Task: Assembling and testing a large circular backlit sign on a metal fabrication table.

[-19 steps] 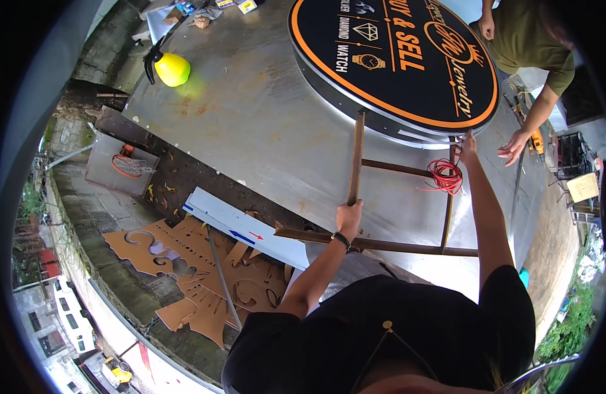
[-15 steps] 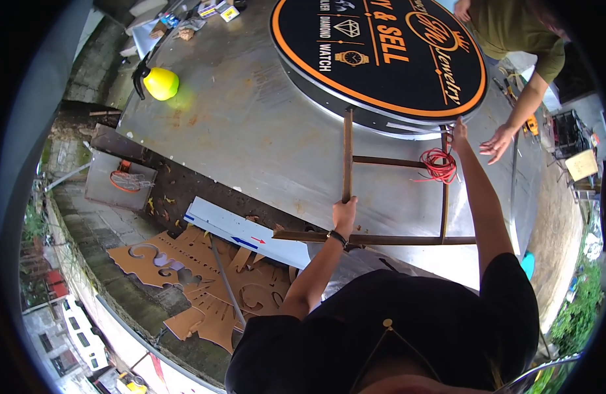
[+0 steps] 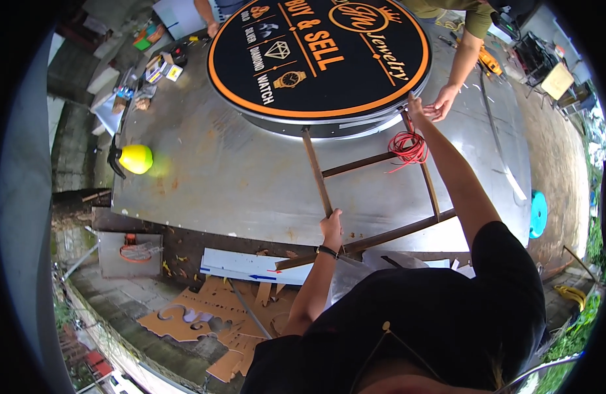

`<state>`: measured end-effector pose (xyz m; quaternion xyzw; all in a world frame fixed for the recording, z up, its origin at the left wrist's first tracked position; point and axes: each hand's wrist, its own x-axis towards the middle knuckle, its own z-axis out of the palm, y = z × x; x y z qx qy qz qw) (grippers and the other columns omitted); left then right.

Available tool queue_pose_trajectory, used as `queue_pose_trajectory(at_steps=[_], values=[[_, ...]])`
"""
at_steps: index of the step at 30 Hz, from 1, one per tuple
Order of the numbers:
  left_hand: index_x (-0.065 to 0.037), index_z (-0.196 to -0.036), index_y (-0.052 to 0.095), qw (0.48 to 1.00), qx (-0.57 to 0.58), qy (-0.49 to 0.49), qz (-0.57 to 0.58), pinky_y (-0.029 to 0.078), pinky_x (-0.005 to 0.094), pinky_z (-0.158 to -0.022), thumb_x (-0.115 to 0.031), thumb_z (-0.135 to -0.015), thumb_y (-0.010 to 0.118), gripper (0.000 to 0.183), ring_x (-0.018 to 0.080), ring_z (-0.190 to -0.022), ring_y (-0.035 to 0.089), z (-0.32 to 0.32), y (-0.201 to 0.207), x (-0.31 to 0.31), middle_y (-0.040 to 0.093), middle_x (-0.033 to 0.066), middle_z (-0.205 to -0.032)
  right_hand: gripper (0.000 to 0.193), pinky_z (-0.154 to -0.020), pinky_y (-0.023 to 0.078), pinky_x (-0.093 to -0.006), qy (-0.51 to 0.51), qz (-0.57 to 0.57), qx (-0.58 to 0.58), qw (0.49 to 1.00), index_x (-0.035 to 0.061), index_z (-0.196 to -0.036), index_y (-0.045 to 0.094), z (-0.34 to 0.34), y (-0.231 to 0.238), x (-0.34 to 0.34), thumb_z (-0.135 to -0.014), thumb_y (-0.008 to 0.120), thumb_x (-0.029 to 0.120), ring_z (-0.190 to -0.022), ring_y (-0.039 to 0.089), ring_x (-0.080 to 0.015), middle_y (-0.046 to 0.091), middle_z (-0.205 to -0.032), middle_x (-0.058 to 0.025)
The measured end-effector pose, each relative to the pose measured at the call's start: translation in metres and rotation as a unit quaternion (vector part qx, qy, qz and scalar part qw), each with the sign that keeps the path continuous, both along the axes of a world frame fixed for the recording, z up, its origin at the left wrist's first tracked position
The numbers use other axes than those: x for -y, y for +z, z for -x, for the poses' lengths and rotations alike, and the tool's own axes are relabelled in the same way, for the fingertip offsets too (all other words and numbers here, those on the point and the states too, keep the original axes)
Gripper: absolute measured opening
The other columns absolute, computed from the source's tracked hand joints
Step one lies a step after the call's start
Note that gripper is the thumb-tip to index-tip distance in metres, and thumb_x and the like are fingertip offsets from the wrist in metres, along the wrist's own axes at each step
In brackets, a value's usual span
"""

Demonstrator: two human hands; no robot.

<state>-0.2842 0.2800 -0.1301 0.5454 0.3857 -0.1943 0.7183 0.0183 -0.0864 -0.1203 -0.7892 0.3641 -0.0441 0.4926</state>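
A large round sign [image 3: 355, 85], black with an orange ring and printed pictures, lies face up on the metal-topped table. From its near side runs a brown metal frame [image 3: 358, 164] of bars joined like a ladder. My left hand [image 3: 331, 225] is wrapped round the frame's left bar, close to its near crossbar. At the sign's right near edge, beside the right bar, my right hand [image 3: 416, 108] grips the rim; some of its fingers are hidden. A coil of red wire [image 3: 409, 148] hangs over the right bar.
Another person's hand [image 3: 440, 104] is beside my right hand; a second person's hand [image 3: 212, 29] is at the sign's far left. A yellow spray bottle [image 3: 136, 159] stands on the metal tabletop [image 3: 204, 190]. Cut cardboard [image 3: 191, 312] lies below the table's near edge.
The sign and frame have turned slightly in view, and the frame's near end now slants. The co-worker's hand on the right has come closer to my right hand. Both my hands keep their grip.
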Motion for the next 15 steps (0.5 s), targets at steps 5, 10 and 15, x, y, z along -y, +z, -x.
queue_pose_trajectory(at_steps=[5,10,15], values=[[-0.011,-0.056,0.043,1.000,-0.014,0.009,0.022,0.028,0.0290,-0.034,-0.021,-0.073,0.065,0.029,0.0122,-0.033,0.034,-0.003,0.002,0.008,0.036,-0.0008,-0.045,0.060,-0.074,0.045,-0.0400,-0.006,0.016,0.038,0.999,0.0026,-0.118,0.035,-0.001,-0.001,0.016,-0.092,0.034,0.056,-0.090,0.053,-0.0246,0.053,-0.100,-0.0155],[-0.012,-0.057,0.042,0.999,-0.033,0.013,0.024,0.028,0.0287,-0.035,-0.020,-0.074,0.064,0.028,0.0112,-0.034,0.032,0.000,0.009,0.000,0.034,-0.0017,-0.045,0.070,-0.103,0.030,-0.0447,0.022,-0.047,0.007,0.999,-0.0002,-0.132,0.029,0.013,0.013,-0.008,-0.091,0.032,0.056,-0.127,0.037,-0.0407,0.041,-0.133,-0.0290],[-0.014,-0.060,0.042,0.999,-0.025,-0.008,0.040,0.027,0.0272,-0.037,-0.020,-0.075,0.063,0.026,0.0103,-0.036,0.030,-0.001,0.017,0.002,0.031,-0.0029,-0.046,0.067,-0.100,0.034,-0.0460,-0.003,0.018,0.029,0.999,-0.0057,-0.125,0.032,0.017,0.025,-0.020,-0.092,0.038,0.051,-0.120,0.042,-0.0456,0.047,-0.122,-0.0339]])
